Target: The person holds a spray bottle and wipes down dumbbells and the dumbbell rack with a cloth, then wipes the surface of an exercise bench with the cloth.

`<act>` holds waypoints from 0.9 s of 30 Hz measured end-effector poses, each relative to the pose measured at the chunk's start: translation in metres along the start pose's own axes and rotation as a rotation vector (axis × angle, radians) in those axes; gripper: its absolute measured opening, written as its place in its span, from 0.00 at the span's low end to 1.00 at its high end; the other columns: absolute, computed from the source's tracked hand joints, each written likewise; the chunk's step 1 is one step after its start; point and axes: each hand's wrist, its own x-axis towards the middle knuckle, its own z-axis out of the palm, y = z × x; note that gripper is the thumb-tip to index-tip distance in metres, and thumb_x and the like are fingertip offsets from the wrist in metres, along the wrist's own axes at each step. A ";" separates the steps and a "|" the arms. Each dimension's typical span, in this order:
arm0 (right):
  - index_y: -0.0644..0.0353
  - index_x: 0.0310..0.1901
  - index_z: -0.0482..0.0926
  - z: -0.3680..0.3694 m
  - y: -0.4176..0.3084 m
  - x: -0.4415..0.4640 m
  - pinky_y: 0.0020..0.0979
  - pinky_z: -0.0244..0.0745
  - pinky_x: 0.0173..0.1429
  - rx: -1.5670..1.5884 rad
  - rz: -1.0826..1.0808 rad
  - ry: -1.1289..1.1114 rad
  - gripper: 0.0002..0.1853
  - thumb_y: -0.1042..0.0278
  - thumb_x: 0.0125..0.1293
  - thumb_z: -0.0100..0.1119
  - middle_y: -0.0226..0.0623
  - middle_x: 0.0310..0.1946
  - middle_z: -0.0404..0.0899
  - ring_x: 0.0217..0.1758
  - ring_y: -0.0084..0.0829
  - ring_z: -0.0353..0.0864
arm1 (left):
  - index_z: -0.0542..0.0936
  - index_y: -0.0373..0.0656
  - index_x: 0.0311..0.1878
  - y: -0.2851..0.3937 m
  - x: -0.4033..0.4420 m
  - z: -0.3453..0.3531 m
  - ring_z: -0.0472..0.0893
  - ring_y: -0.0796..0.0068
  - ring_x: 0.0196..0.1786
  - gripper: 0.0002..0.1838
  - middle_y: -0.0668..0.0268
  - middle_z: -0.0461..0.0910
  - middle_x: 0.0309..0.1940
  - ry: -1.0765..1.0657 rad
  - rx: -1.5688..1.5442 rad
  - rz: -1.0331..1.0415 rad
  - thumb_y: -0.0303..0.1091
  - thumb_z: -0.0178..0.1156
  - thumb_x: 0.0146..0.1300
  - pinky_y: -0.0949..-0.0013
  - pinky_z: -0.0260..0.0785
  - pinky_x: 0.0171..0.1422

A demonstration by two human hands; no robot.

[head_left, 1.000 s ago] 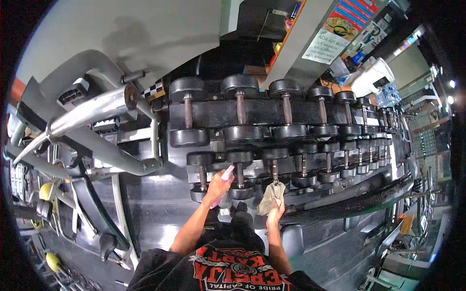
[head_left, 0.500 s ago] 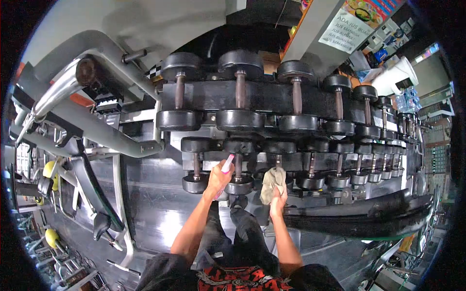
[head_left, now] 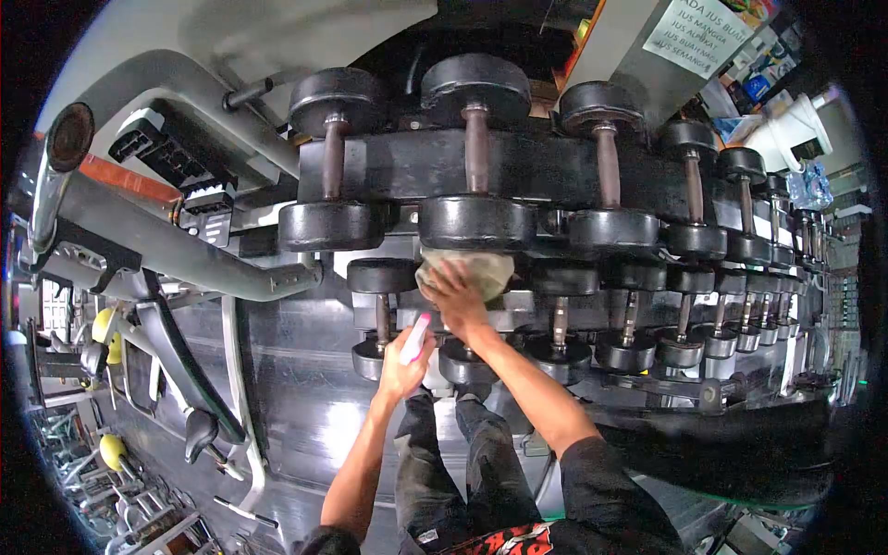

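Observation:
My left hand (head_left: 403, 370) is wrapped round a spray bottle (head_left: 416, 339) with a pink and white top, in front of the lower row of dumbbells. Fingers spread, my right hand (head_left: 456, 298) lies on a beige cloth (head_left: 486, 270), pressing it over the far head of a lower-row dumbbell (head_left: 465, 363). That dumbbell's handle is mostly hidden by my hand and wrist. Just left of the cloth sits another lower dumbbell (head_left: 383, 319). Above the cloth, a larger dumbbell (head_left: 476, 148) rests on the upper tier.
Both tiers of the rack (head_left: 388, 166) hold several more dumbbells toward the right. A grey exercise machine (head_left: 166, 245) stands close on the left. A long black padded bench (head_left: 721, 449) lies at the lower right. A white bucket (head_left: 797, 132) is at the upper right.
My right hand has moved left and up with the cloth, from a neighbouring dumbbell onto this one, and its fingers have spread. My left hand still holds the bottle, and the view is closer to the rack.

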 end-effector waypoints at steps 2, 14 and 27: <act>0.50 0.48 0.82 0.066 -0.008 0.008 0.49 0.39 0.76 -0.192 0.040 -0.150 0.18 0.68 0.55 0.53 0.35 0.57 0.75 0.70 0.43 0.61 | 0.77 0.37 0.37 -0.005 -0.017 -0.002 0.75 0.81 0.28 0.07 0.65 0.77 0.25 -0.001 -0.061 -0.113 0.31 0.59 0.60 0.73 0.68 0.31; 0.48 0.45 0.83 0.034 0.000 0.009 0.43 0.49 0.73 -0.183 -0.099 -0.408 0.16 0.69 0.54 0.52 0.33 0.57 0.74 0.65 0.32 0.66 | 0.77 0.37 0.38 0.009 -0.074 0.009 0.77 0.80 0.29 0.06 0.64 0.80 0.29 0.053 0.037 -0.040 0.25 0.61 0.58 0.74 0.71 0.34; 0.56 0.59 0.72 0.035 0.084 -0.072 0.26 0.69 0.47 1.171 1.419 0.385 0.20 0.70 0.67 0.43 0.36 0.46 0.78 0.44 0.27 0.76 | 0.77 0.38 0.37 0.018 -0.069 0.007 0.76 0.83 0.27 0.04 0.66 0.80 0.27 0.046 0.023 0.064 0.24 0.61 0.59 0.75 0.70 0.31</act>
